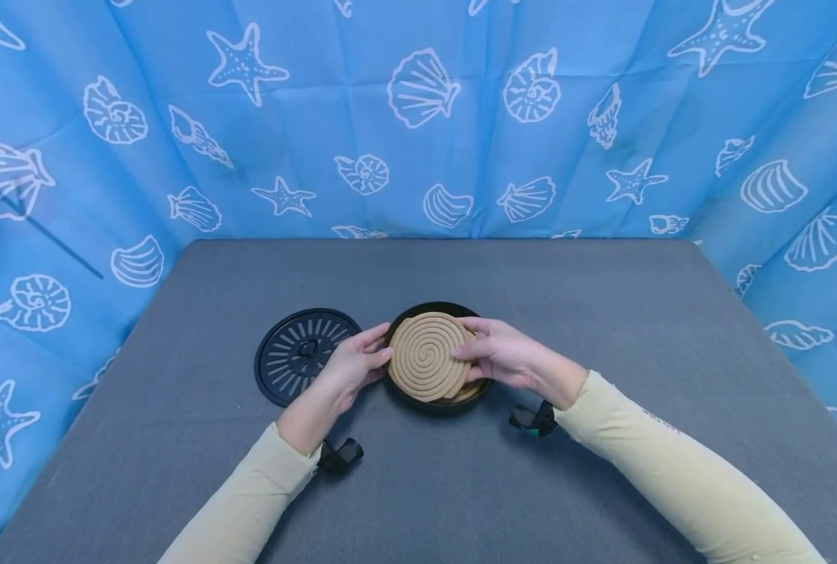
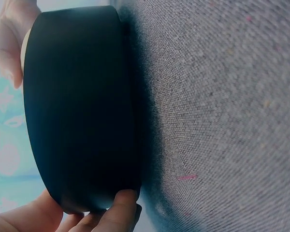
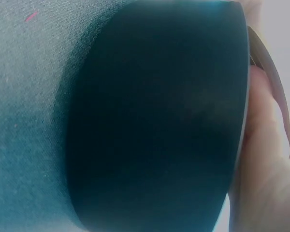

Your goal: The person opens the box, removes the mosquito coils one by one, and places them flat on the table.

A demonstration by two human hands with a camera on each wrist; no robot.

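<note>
A tan spiral mosquito coil lies tilted over the opening of a round black tin. My right hand pinches the coil by its right edge, thumb on top and fingers beneath. Part of another tan coil shows inside the tin, under the held one. At the tin's left side, my left hand steadies it with the thumb near the rim. In the left wrist view its fingers curl against the tin's dark wall. The tin's inside is mostly hidden by the coil.
A black slotted lid with a small central knob lies left of the tin, partly behind my left hand. Grey cloth covers the table. A blue curtain with white shells and starfish hangs behind and at both sides.
</note>
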